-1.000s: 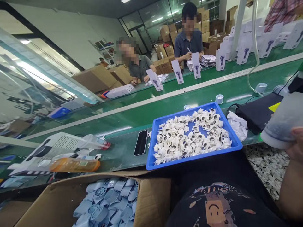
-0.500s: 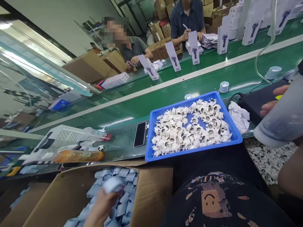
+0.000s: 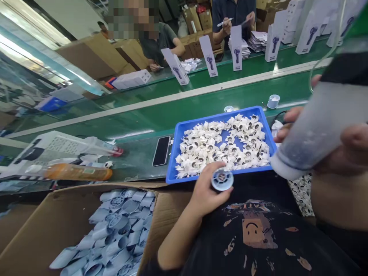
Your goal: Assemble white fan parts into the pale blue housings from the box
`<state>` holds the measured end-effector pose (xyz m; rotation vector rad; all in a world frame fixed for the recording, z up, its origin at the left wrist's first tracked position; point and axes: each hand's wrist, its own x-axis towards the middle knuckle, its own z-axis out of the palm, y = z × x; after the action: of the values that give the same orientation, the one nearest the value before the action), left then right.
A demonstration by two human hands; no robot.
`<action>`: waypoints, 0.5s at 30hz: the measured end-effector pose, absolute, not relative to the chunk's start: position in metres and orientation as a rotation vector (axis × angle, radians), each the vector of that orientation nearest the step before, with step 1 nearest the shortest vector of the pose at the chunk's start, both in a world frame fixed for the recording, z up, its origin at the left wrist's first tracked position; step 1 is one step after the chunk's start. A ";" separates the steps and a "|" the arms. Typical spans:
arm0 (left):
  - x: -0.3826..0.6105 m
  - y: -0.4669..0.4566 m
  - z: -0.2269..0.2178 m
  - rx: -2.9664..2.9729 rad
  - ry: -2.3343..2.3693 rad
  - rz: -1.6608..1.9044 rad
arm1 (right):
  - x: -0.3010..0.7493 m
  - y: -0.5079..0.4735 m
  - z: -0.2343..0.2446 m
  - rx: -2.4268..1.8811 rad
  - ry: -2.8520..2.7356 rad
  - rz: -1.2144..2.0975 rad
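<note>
Housing point(image 3: 222, 180), apparently light and stiff, suits a side-wall grip: left hand point(image 3: 204, 193) clamped on it, right hand point(image 3: 345, 158) around a cylinder point(image 3: 312, 128).

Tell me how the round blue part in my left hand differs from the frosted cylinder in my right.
Size: the round blue part looks much smaller than the frosted cylinder.
Pose: the blue part turns its spoked face to the camera, while the cylinder slants, its pale end lowest.
Look: the blue part's face has gaps between spokes; the cylinder's wall is cloudy.
Both are round.
</note>
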<state>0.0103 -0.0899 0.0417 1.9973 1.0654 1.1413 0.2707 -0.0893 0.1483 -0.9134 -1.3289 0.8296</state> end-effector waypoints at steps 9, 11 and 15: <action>0.090 -0.084 0.071 2.188 0.535 1.099 | 0.231 -0.093 0.164 -0.795 -1.150 1.011; 0.094 -0.088 0.075 2.147 0.504 1.078 | 0.233 -0.097 0.163 -0.810 -1.163 0.984; 0.096 -0.094 0.078 2.135 0.531 1.068 | 0.237 -0.102 0.164 -0.849 -1.172 0.966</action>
<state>0.0964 -0.0939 0.0785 2.1345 0.5310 1.0680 0.2367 -0.1024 0.1636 -0.8491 -1.1724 0.9664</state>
